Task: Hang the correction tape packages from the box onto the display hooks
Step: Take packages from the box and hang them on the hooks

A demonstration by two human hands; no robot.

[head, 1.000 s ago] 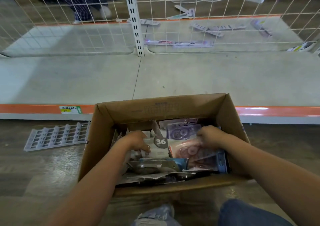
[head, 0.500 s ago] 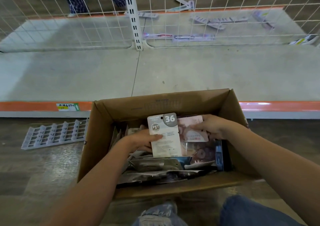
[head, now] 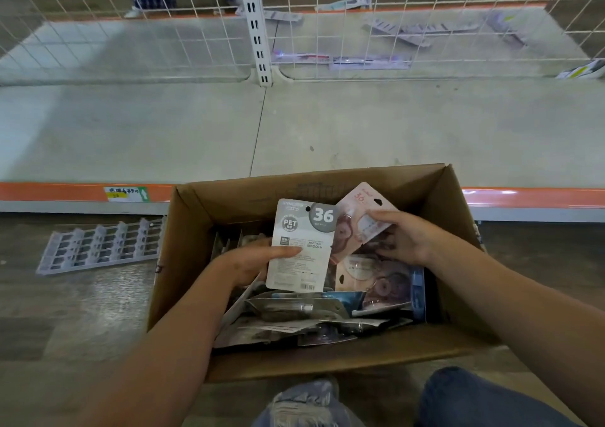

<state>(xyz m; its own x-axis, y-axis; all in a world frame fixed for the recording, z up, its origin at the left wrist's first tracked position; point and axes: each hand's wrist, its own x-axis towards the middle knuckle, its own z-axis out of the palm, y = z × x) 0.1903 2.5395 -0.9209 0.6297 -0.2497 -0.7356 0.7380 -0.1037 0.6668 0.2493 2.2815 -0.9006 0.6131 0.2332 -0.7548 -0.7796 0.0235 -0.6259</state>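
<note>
An open cardboard box (head: 196, 230) sits on the floor in front of me, filled with several correction tape packages. My left hand (head: 248, 261) holds a grey-and-white package (head: 302, 246) marked "36" upright above the pile, thumb across its front. My right hand (head: 397, 236) pinches a pink package (head: 358, 217), tilted and lifted beside the grey one. More pink and blue packages (head: 383, 282) lie loose under both hands. No display hooks are in view.
A low grey shelf (head: 327, 125) with an orange front strip (head: 49, 192) runs behind the box. A white wire grid panel (head: 327, 17) and upright post (head: 257, 27) stand at its back. A plastic divider rack (head: 101, 246) lies on the floor at left. My knees show at bottom.
Both hands have risen out of the pile, each lifting a package: the grey one on the left, the pink one on the right, now tilted higher. The camera view has moved closer.
</note>
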